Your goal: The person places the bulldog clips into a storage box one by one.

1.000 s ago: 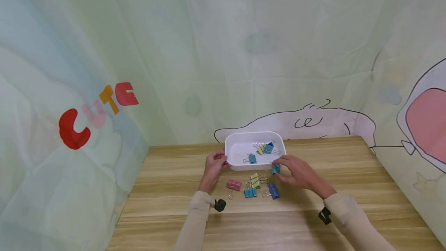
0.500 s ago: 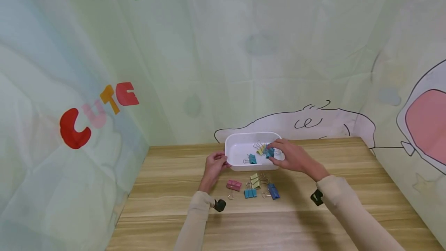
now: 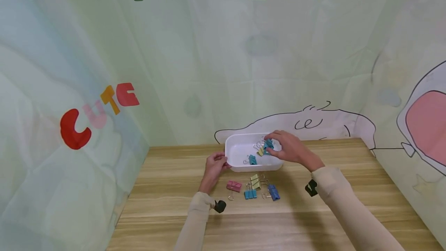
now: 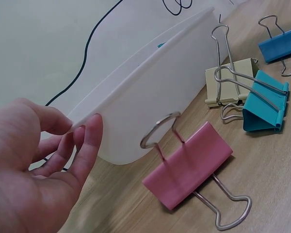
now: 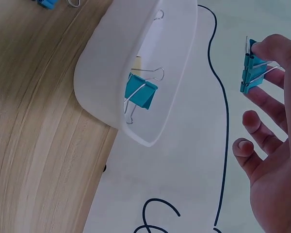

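Since the frame from a second ago, the right hand [image 3: 292,148] has risen from the near side of the white plastic tray [image 3: 256,168] to above its right end, carrying a teal binder clip [image 5: 255,69] along. Its thumb and index finger pinch that clip, parted only by its width, while the remaining fingers curl loosely, touching nothing. On the left, the left hand [image 3: 213,167] has stayed put, thumb and fingers closed on the tray's rim at the near left corner.

Inside the tray lie a second teal clip [image 5: 141,91] at the right, a yellow clip [image 3: 260,151] beside it and a third teal clip [image 3: 252,160] nearer the front wall. From the head view the held clip overlaps the one below, so it is hard to tell quite where each ends.

On the wood-grain bench [image 3: 167,212], in front of the tray, sit a pink clip [image 4: 188,166], a pale yellow clip [image 3: 255,181], a light blue clip [image 3: 250,194] whose wire handle overlaps the pale yellow one, and a dark blue clip [image 3: 274,192] to the right.
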### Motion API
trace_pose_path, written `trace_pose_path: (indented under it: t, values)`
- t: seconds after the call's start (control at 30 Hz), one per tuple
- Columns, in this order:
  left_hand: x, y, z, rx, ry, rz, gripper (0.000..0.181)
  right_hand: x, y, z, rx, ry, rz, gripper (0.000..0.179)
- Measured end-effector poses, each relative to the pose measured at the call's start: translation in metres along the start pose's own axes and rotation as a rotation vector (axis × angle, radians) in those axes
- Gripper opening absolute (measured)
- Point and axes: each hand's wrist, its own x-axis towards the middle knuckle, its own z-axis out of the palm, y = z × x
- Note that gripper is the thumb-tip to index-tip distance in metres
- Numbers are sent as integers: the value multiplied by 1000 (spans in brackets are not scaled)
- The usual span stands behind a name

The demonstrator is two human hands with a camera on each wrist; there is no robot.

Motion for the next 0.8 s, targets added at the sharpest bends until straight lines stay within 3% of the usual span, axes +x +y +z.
trace_pose_path:
  t: [0.3, 0.57, 0.8]
  values:
    - [-8, 16, 2, 3, -35, -21, 33, 1, 1, -1, -12, 21, -9, 41]
    - [0, 2, 0, 3, -3, -8, 33, 2, 2, 0, -12, 9, 11, 42]
    - [2, -1, 1, 14, 15, -2, 33, -1, 3, 1, -8, 10, 39, 67]
